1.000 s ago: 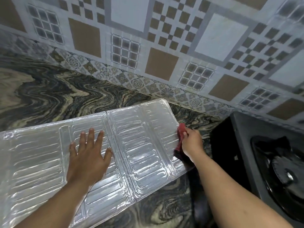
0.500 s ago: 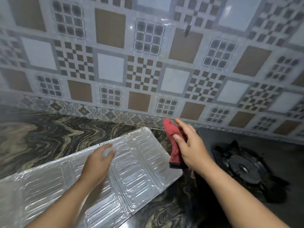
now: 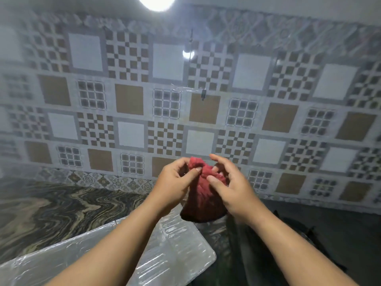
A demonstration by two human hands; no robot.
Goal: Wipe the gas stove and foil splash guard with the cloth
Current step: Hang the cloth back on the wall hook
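Both hands up at chest height: left hand [image 3: 173, 182] and right hand [image 3: 233, 188] pinch the bunched red cloth [image 3: 203, 200] between fingertips, above the foil splash guard [image 3: 177, 250] (lying flat). A loose pinch could drop it onto the stove [image 3: 321, 240].

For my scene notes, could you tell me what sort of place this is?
Most likely a home kitchen: a patterned tiled wall behind a marbled stone counter, with a foil splash guard lying beside a dark gas stove.
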